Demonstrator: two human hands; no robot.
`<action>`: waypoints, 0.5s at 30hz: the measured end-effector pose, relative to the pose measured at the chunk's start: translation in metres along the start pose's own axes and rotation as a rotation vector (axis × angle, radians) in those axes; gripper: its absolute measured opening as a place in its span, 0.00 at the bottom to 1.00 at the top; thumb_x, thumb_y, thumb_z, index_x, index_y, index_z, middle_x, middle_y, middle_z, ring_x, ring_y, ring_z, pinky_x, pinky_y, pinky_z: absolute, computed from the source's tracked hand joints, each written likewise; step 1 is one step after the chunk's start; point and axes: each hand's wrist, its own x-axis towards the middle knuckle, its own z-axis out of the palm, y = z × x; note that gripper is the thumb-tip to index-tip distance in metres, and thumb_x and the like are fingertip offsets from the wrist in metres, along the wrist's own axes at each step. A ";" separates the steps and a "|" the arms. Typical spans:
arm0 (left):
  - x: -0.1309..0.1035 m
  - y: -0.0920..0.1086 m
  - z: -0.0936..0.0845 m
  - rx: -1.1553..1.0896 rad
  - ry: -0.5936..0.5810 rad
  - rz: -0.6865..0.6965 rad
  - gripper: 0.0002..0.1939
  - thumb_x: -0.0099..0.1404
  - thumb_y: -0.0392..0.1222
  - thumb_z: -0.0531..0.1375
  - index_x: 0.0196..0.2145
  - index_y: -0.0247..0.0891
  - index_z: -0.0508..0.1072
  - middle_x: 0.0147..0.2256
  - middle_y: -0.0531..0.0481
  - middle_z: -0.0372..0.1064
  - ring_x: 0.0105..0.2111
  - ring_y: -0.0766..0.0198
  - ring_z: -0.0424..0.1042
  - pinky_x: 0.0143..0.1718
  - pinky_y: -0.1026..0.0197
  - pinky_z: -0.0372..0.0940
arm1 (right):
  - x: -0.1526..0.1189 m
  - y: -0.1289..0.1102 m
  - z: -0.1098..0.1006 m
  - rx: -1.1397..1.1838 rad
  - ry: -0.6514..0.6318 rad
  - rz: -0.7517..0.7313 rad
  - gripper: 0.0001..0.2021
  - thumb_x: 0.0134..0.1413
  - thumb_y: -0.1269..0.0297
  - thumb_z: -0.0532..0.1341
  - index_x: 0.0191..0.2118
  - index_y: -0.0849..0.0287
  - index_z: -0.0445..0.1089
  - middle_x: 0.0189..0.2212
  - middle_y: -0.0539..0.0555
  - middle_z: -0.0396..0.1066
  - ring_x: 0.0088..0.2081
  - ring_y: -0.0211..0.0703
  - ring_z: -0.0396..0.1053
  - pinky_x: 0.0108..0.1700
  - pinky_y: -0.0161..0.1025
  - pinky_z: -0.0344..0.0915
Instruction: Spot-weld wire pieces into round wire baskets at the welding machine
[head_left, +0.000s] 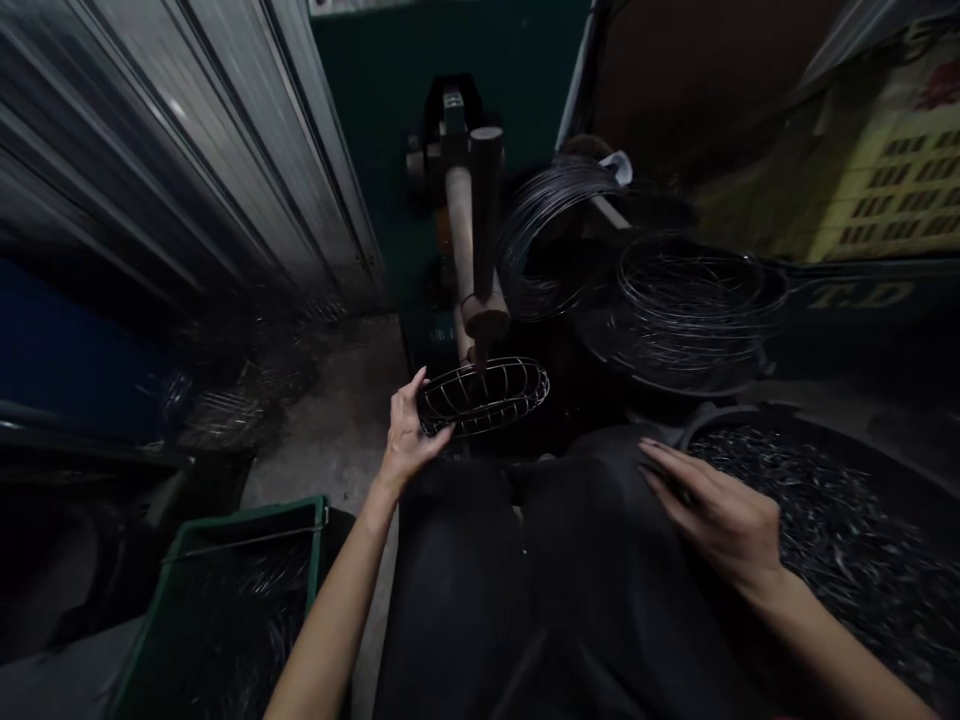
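My left hand point(409, 435) grips the left end of a small oval wire basket point(487, 408), thumb below and fingers along its side. The basket is tilted under the head of a spot-welding machine point(480, 250), whose lower tip reaches into it. Whether the tip touches the wire I cannot tell. My right hand point(709, 505) hovers near my right thigh, fingers stretched out together, beside a round tub point(709, 425) of short metal pieces point(817, 500). Nothing shows in its fingers, though their undersides are hidden.
Coils of wire point(555, 215) hang right of the machine, and more loops point(690, 290) lie on a dark basin. A green crate point(319, 540) with wire parts stands at lower left. A yellow crate point(892, 190) is at upper right; corrugated metal sheeting point(187, 130) rises at left.
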 end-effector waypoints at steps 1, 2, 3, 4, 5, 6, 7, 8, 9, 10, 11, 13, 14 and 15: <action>0.003 0.002 0.000 0.028 -0.002 -0.002 0.43 0.52 0.39 0.65 0.62 0.40 0.50 0.50 0.42 0.61 0.51 0.52 0.62 0.55 0.46 0.59 | -0.003 0.004 -0.001 0.000 0.000 0.039 0.20 0.57 0.67 0.60 0.55 0.52 0.66 0.45 0.52 0.74 0.39 0.41 0.75 0.39 0.35 0.68; 0.006 0.003 0.001 0.048 -0.006 -0.005 0.40 0.52 0.38 0.64 0.60 0.39 0.53 0.48 0.42 0.62 0.49 0.52 0.63 0.53 0.47 0.61 | -0.003 0.006 0.000 0.001 -0.006 0.069 0.18 0.58 0.66 0.59 0.54 0.52 0.68 0.44 0.52 0.75 0.39 0.41 0.75 0.39 0.35 0.69; 0.009 0.004 0.001 0.058 -0.007 -0.007 0.37 0.52 0.36 0.64 0.58 0.39 0.56 0.46 0.43 0.63 0.48 0.53 0.65 0.52 0.48 0.62 | -0.002 0.007 0.001 0.007 -0.019 0.091 0.15 0.58 0.65 0.58 0.52 0.53 0.69 0.43 0.51 0.75 0.38 0.41 0.75 0.39 0.35 0.69; 0.011 0.005 0.001 0.062 -0.009 -0.005 0.34 0.52 0.35 0.63 0.56 0.38 0.59 0.45 0.44 0.63 0.46 0.54 0.66 0.50 0.49 0.63 | 0.001 0.006 0.002 0.018 -0.041 0.109 0.14 0.59 0.64 0.58 0.50 0.53 0.71 0.43 0.51 0.75 0.38 0.41 0.75 0.39 0.35 0.70; 0.012 0.006 0.001 0.058 -0.014 0.003 0.32 0.51 0.33 0.63 0.54 0.38 0.60 0.43 0.44 0.63 0.45 0.54 0.67 0.49 0.50 0.65 | 0.005 0.006 0.003 0.032 -0.062 0.127 0.13 0.59 0.63 0.57 0.48 0.53 0.72 0.43 0.51 0.75 0.39 0.41 0.75 0.39 0.35 0.70; 0.012 0.007 -0.001 0.051 -0.022 0.021 0.30 0.51 0.32 0.62 0.52 0.37 0.61 0.43 0.45 0.64 0.44 0.55 0.67 0.48 0.50 0.66 | 0.011 0.006 0.004 0.050 -0.077 0.143 0.12 0.60 0.62 0.56 0.47 0.53 0.72 0.43 0.51 0.75 0.39 0.41 0.75 0.40 0.36 0.70; 0.010 0.009 -0.003 0.045 -0.041 0.053 0.29 0.51 0.32 0.62 0.52 0.37 0.61 0.43 0.44 0.64 0.44 0.55 0.68 0.47 0.50 0.66 | 0.018 0.006 0.003 0.070 -0.084 0.156 0.12 0.60 0.61 0.56 0.46 0.53 0.73 0.43 0.51 0.76 0.39 0.41 0.75 0.40 0.36 0.70; 0.006 0.011 -0.008 0.042 -0.074 0.095 0.28 0.52 0.32 0.62 0.51 0.38 0.60 0.44 0.44 0.64 0.45 0.54 0.68 0.49 0.49 0.66 | 0.026 0.007 0.002 0.093 -0.087 0.170 0.12 0.60 0.61 0.56 0.45 0.53 0.73 0.42 0.51 0.76 0.39 0.41 0.75 0.41 0.36 0.69; 0.001 0.014 -0.015 0.038 -0.119 0.147 0.27 0.54 0.32 0.61 0.51 0.38 0.59 0.45 0.43 0.64 0.47 0.54 0.68 0.51 0.46 0.65 | 0.036 0.008 0.000 0.118 -0.090 0.186 0.12 0.60 0.60 0.56 0.45 0.54 0.73 0.41 0.51 0.76 0.39 0.41 0.75 0.41 0.36 0.69; -0.007 0.017 -0.023 0.039 -0.173 0.204 0.27 0.56 0.32 0.61 0.52 0.39 0.59 0.46 0.42 0.64 0.50 0.53 0.67 0.55 0.42 0.61 | 0.046 0.010 -0.002 0.147 -0.104 0.199 0.12 0.60 0.60 0.56 0.44 0.54 0.73 0.40 0.51 0.76 0.39 0.41 0.75 0.40 0.36 0.69; -0.015 0.021 -0.034 0.043 -0.228 0.260 0.26 0.57 0.32 0.60 0.52 0.40 0.58 0.48 0.42 0.64 0.53 0.52 0.64 0.58 0.38 0.55 | 0.057 0.011 -0.004 0.179 -0.138 0.207 0.12 0.59 0.59 0.56 0.43 0.54 0.73 0.39 0.51 0.77 0.39 0.42 0.75 0.40 0.36 0.68; -0.032 0.031 -0.058 0.054 -0.313 0.358 0.23 0.60 0.31 0.59 0.51 0.42 0.59 0.49 0.43 0.64 0.58 0.51 0.59 0.61 0.34 0.47 | 0.081 0.012 -0.002 0.232 -0.277 0.202 0.11 0.58 0.59 0.57 0.42 0.54 0.74 0.38 0.51 0.77 0.37 0.43 0.74 0.39 0.36 0.67; -0.041 0.036 -0.071 0.066 -0.340 0.390 0.21 0.61 0.30 0.58 0.50 0.42 0.59 0.50 0.43 0.63 0.60 0.51 0.57 0.61 0.33 0.46 | 0.092 0.010 0.003 0.254 -0.375 0.183 0.11 0.57 0.59 0.57 0.41 0.54 0.74 0.37 0.50 0.77 0.36 0.43 0.74 0.39 0.36 0.67; -0.048 0.040 -0.083 0.080 -0.364 0.416 0.20 0.61 0.29 0.57 0.49 0.42 0.60 0.52 0.43 0.62 0.61 0.50 0.55 0.61 0.33 0.46 | 0.103 0.006 0.012 0.272 -0.482 0.149 0.10 0.57 0.59 0.58 0.41 0.53 0.74 0.36 0.50 0.77 0.36 0.43 0.74 0.38 0.36 0.66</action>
